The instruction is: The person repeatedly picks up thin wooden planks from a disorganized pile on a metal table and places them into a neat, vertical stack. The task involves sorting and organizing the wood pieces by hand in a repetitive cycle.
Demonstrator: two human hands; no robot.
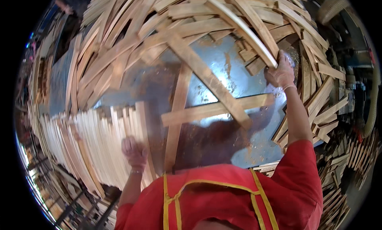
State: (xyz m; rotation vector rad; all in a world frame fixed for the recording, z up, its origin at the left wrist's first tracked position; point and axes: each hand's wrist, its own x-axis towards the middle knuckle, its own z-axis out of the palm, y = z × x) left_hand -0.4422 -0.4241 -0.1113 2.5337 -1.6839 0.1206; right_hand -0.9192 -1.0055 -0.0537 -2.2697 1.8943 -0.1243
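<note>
My right hand (282,72), stretched forward and to the right, is closed on the near end of a wooden slat (242,31) with a bright pale edge. Another slat (254,21) converges on the same hand; whether it is gripped too I cannot tell. On the left, my left hand (134,152) rests with curled fingers on the right end of a tightly packed row of pale slats (95,150), against the end slat (146,138). Between my hands, three loose slats cross on the metal table: a diagonal one (211,82), a crosswise one (199,112) and a lengthwise one (178,130).
A loose heap of slats (179,29) curves along the far side of the metal table (159,82). More pieces pile up at the right edge (318,98). Short offcuts (252,60) lie near my right hand. A ribbed hose (334,7) hangs at the far right.
</note>
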